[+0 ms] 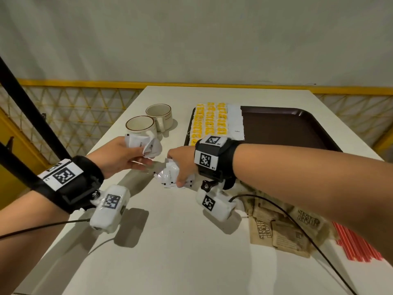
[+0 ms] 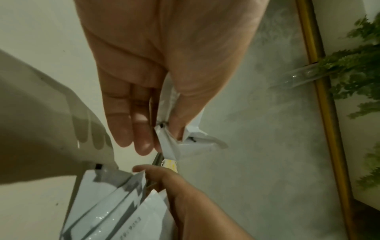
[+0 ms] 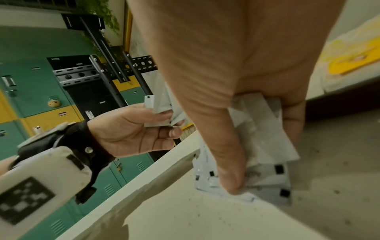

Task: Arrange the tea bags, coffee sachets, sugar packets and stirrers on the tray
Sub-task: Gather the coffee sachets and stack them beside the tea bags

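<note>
Gathering white coffee sachets [image 1: 173,174] off the table [image 1: 170,241]: right hand [image 1: 180,165] fingers [image 3: 232,183] curled on the pile, left hand [image 1: 119,155] pinching several. Next, probably laying them flat on the tray [image 1: 287,128], beside the yellow tea bags [image 1: 209,122].

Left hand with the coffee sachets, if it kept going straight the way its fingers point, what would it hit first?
Probably the nearer cup: the left hand points toward it with the white sachets leading, though depth is unclear.

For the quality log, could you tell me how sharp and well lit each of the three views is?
Head view: evenly lit, soft shadows on the table, curved edges from the wide lens. Left wrist view: dim, left hand slightly soft. Right wrist view: right hand blurred, lockers behind sharper.
</note>
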A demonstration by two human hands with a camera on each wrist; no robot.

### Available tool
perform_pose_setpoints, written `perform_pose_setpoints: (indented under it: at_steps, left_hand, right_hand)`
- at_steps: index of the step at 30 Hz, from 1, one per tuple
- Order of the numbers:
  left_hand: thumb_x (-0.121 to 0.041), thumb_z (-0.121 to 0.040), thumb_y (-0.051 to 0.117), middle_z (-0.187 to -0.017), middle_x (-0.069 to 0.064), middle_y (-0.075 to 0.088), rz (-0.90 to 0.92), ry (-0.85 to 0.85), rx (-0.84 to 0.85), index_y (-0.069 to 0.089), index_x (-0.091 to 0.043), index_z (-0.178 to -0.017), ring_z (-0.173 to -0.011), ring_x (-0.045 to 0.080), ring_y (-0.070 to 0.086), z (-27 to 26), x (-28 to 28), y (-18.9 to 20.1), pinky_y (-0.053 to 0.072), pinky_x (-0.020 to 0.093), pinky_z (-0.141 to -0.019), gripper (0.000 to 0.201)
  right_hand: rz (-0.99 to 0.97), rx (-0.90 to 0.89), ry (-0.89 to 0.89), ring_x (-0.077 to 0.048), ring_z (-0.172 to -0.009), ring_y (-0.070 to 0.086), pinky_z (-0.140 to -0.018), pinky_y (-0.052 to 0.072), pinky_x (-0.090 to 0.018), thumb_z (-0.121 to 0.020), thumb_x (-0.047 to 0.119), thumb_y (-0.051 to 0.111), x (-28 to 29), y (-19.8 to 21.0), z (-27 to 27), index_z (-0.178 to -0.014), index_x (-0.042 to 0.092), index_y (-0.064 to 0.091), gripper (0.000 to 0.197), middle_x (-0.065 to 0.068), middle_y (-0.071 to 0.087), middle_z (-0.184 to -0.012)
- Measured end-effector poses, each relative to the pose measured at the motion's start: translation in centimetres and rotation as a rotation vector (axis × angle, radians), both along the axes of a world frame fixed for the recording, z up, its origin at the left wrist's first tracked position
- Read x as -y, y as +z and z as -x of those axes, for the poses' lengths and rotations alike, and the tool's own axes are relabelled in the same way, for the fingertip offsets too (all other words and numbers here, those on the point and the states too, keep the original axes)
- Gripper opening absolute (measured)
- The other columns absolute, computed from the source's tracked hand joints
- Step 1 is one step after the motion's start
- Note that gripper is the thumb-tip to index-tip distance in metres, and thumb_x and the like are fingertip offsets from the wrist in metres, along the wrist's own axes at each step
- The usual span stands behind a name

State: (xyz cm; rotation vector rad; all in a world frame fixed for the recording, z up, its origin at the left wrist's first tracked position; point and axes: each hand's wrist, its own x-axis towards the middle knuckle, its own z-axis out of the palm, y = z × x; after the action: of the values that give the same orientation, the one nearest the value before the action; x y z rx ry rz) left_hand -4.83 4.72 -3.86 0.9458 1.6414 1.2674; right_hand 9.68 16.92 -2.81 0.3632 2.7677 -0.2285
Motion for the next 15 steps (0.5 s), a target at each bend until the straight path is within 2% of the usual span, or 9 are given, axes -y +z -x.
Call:
perform_pose_setpoints:
  at_steps: [3,5,8,10,12,15]
  left_hand:
    - [-0.006,-0.086,0.063,-0.094,0.014,0.068,0.001,0.033,0.029,0.062,-0.006,-0.11,-0.071,0.018,0.069,-0.6,-0.6,-0.2,0.057,0.025,-0.061,0.024]
    - [-0.004,-0.094,0.05,-0.091,0.01,0.069,-0.002,0.044,0.054,0.062,-0.007,-0.107,-0.07,0.017,0.069,-1.2,-1.0,-0.4,0.058,0.025,-0.062,0.018]
    - [-0.002,-0.095,0.046,-0.087,0.007,0.071,-0.036,0.052,0.12,0.061,-0.007,-0.106,-0.07,0.016,0.07,-2.3,-1.5,-0.4,0.057,0.024,-0.061,0.02]
    - [-0.003,-0.092,0.05,-0.087,0.007,0.07,-0.082,0.053,0.182,0.06,-0.007,-0.108,-0.068,0.016,0.068,-3.2,-2.0,-0.3,0.057,0.024,-0.061,0.02]
    - [-0.001,-0.089,0.052,-0.082,0.009,0.067,-0.109,0.07,0.277,0.061,-0.006,-0.104,-0.064,0.017,0.067,-4.5,-2.8,-0.1,0.057,0.025,-0.059,0.018]
    - [0.002,-0.091,0.051,-0.072,0.011,0.065,-0.082,0.069,0.356,0.061,-0.002,-0.097,-0.057,0.015,0.064,-7.8,-4.8,0.2,0.055,0.024,-0.055,0.012]
  right_hand:
    - [-0.045,-0.015,-0.003,-0.025,-0.1,0.06,-0.056,0.039,-0.024,-0.082,0.03,0.071,0.4,-0.7,0.0,-0.12,0.004,0.055,0.048,-0.01,0.062,-0.117]
    - [-0.043,-0.057,-0.007,-0.025,-0.1,0.059,-0.05,0.033,-0.021,-0.085,0.025,0.067,0.5,-0.6,-0.7,-0.118,0.002,0.058,0.04,-0.011,0.062,-0.117]
    - [0.167,-0.187,-0.117,-0.019,-0.089,0.053,-0.057,0.037,-0.021,-0.086,0.019,0.067,-0.4,0.4,-2.9,-0.11,0.007,0.061,0.028,-0.008,0.062,-0.107]
    - [0.338,-0.321,-0.238,-0.016,-0.085,0.057,-0.065,0.045,-0.02,-0.084,0.019,0.069,-1.4,1.5,-5.4,-0.103,0.014,0.063,0.021,-0.001,0.064,-0.1]
    - [0.529,-0.494,-0.343,-0.017,-0.089,0.064,-0.076,0.053,-0.028,-0.083,0.017,0.071,-2.4,2.4,-8.2,-0.104,0.016,0.068,0.021,0.001,0.07,-0.102]
    - [0.92,-0.783,-0.414,-0.015,-0.094,0.068,-0.081,0.055,-0.025,-0.081,0.006,0.071,-3.2,3.2,-12.4,-0.106,0.014,0.068,0.026,0.0,0.072,-0.104]
